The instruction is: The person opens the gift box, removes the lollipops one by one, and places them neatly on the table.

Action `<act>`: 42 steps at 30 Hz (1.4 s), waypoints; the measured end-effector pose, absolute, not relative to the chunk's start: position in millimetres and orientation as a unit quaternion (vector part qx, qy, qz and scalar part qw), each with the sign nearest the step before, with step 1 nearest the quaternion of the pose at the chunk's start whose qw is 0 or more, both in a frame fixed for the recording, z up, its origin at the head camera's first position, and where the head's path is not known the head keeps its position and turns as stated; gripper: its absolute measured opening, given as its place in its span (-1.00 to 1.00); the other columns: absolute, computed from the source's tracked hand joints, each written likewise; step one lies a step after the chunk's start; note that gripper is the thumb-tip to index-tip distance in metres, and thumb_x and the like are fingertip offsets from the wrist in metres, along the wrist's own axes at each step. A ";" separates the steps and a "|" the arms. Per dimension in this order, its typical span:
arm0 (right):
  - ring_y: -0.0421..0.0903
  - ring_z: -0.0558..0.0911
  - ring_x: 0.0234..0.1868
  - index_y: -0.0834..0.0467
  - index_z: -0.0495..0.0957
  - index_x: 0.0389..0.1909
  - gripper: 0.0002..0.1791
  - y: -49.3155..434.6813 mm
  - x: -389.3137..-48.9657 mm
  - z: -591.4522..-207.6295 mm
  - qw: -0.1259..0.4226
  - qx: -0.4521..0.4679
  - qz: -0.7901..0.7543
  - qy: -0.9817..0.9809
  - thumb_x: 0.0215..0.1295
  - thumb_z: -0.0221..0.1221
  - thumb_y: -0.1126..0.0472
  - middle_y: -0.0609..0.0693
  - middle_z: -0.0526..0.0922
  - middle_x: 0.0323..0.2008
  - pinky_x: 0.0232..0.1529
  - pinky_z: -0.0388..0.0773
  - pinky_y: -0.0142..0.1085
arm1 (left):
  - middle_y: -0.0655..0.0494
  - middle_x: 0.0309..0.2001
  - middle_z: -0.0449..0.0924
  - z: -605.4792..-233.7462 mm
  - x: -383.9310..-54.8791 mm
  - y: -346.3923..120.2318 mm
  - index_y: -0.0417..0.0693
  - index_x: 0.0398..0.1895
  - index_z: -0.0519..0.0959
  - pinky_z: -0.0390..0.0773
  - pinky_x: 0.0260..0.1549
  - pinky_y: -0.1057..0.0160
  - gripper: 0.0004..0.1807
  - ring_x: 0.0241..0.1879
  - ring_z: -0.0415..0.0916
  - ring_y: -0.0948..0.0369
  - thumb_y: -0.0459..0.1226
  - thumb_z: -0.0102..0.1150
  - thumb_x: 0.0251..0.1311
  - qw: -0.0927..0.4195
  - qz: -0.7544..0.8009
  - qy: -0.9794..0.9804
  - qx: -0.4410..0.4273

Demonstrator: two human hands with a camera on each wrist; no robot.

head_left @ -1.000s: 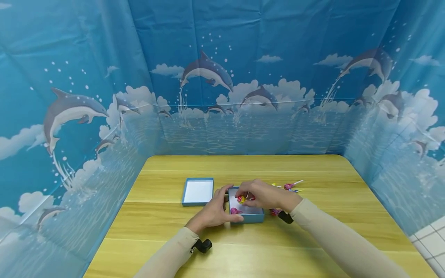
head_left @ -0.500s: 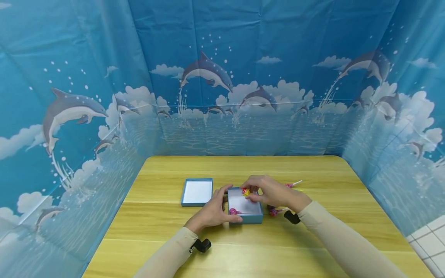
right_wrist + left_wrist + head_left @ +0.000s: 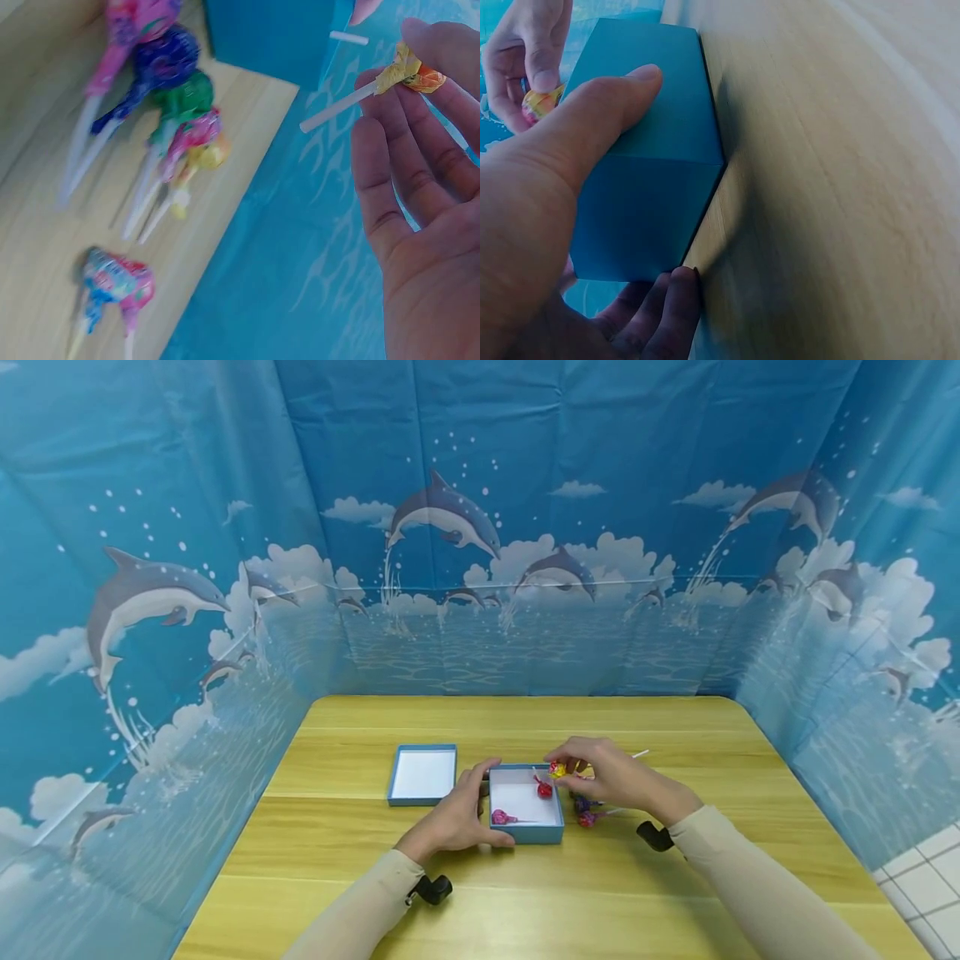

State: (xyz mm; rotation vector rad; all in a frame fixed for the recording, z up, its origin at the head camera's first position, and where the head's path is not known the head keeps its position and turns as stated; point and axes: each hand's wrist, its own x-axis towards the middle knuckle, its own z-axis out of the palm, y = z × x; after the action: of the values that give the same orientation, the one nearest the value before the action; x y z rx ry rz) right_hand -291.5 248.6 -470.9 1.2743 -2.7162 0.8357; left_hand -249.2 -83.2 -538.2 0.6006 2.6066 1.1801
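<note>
A blue box [image 3: 529,834] with a white inside stands on the table. My left hand [image 3: 455,821] grips its left side, thumb along the near wall and fingers around the left wall. Inside lie a pink lollipop [image 3: 501,817] near the front and a red lollipop [image 3: 544,790], whose white stick points at the far wall. Over the box's right rim, my right hand [image 3: 611,774] pinches a yellow-wrapped lollipop [image 3: 405,69] by its head between thumb and fingers. Its white stick juts free in the right wrist view.
Left of the box lies a shallow blue lid [image 3: 423,774], white side up. Several wrapped lollipops, among them a green one [image 3: 186,97] and a dark blue one [image 3: 169,56], lie on the table right of the box. A dolphin-print curtain [image 3: 465,643] hangs behind.
My right hand has moved right with the yellow lollipop, from over the box's middle to its right rim. The red lollipop, earlier at its fingers, now lies in the box.
</note>
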 end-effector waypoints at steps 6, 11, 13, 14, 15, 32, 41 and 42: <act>-0.23 0.80 -0.01 0.18 0.75 0.36 -0.60 262.4 -289.0 -478.3 0.013 0.384 0.279 -0.880 0.61 0.50 0.23 -0.01 0.89 0.15 0.05 0.86 -0.13 | -0.21 0.72 0.29 -538.4 -248.7 -83.7 0.22 0.96 -0.02 0.50 0.63 -0.30 0.47 0.60 0.50 -0.10 0.09 0.86 0.17 0.110 0.406 0.884 0.204; -0.22 0.80 -0.01 0.19 0.74 0.29 -0.67 273.6 -289.8 -484.2 0.005 0.363 0.289 -0.886 0.63 0.48 0.24 -0.02 0.88 0.10 0.02 0.83 -0.21 | -0.22 0.72 0.29 -538.8 -248.4 -84.0 0.24 0.97 -0.02 0.51 0.62 -0.30 0.47 0.60 0.50 -0.10 0.10 0.86 0.17 0.109 0.409 0.883 0.202; -0.25 0.78 -0.02 0.21 0.75 0.26 -0.69 278.4 -290.1 -486.4 0.003 0.351 0.291 -0.890 0.62 0.48 0.24 -0.02 0.88 0.09 0.00 0.82 -0.23 | -0.21 0.71 0.29 -539.0 -248.5 -84.0 0.25 0.97 -0.02 0.52 0.62 -0.30 0.48 0.61 0.50 -0.11 0.10 0.86 0.17 0.111 0.412 0.882 0.201; -0.26 0.78 -0.03 0.21 0.75 0.25 -0.69 281.1 -290.4 -487.7 0.003 0.345 0.291 -0.892 0.62 0.49 0.25 -0.02 0.88 0.08 0.00 0.83 -0.21 | -0.22 0.71 0.29 -538.9 -248.7 -84.0 0.25 0.97 -0.03 0.52 0.61 -0.30 0.48 0.61 0.49 -0.12 0.11 0.86 0.17 0.112 0.413 0.881 0.201; -0.28 0.77 -0.04 0.21 0.76 0.24 -0.70 283.6 -290.4 -488.5 0.006 0.340 0.290 -0.895 0.61 0.49 0.26 -0.03 0.88 0.07 -0.01 0.83 -0.19 | -0.22 0.71 0.29 -538.8 -248.8 -83.9 0.26 0.97 -0.03 0.53 0.60 -0.31 0.47 0.61 0.49 -0.13 0.12 0.85 0.17 0.113 0.416 0.880 0.200; -0.24 0.79 -0.06 0.10 0.81 0.16 -0.70 331.1 -293.2 -510.8 0.050 0.308 0.267 -0.912 0.49 0.57 0.33 -0.14 0.88 0.02 -0.05 0.82 -0.19 | -0.28 0.72 0.28 -538.0 -248.2 -86.4 0.21 0.98 -0.04 0.49 0.62 -0.33 0.39 0.66 0.46 -0.16 0.18 0.73 0.32 0.129 0.439 0.866 0.202; -0.14 0.81 -0.02 0.14 0.83 0.20 -0.67 345.9 -295.2 -521.8 0.035 0.280 0.286 -0.916 0.48 0.56 0.36 0.04 0.90 0.14 -0.06 0.80 -0.28 | -0.28 0.74 0.27 -537.7 -248.0 -86.6 0.21 0.98 -0.03 0.50 0.60 -0.36 0.36 0.64 0.46 -0.16 0.20 0.70 0.34 0.123 0.433 0.869 0.208; -0.14 0.81 -0.02 0.15 0.83 0.19 -0.66 347.1 -295.7 -523.3 0.035 0.278 0.288 -0.916 0.47 0.57 0.37 0.05 0.90 0.14 -0.06 0.81 -0.28 | -0.27 0.74 0.27 -537.7 -248.1 -86.7 0.21 0.98 -0.03 0.50 0.60 -0.35 0.36 0.64 0.47 -0.15 0.20 0.70 0.34 0.123 0.433 0.869 0.207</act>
State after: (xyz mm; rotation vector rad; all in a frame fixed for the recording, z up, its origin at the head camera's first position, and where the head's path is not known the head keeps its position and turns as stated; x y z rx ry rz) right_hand -295.7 347.1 -523.3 0.8544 -2.8145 0.8851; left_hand -248.1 -86.7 -537.7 0.6036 2.5334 1.2628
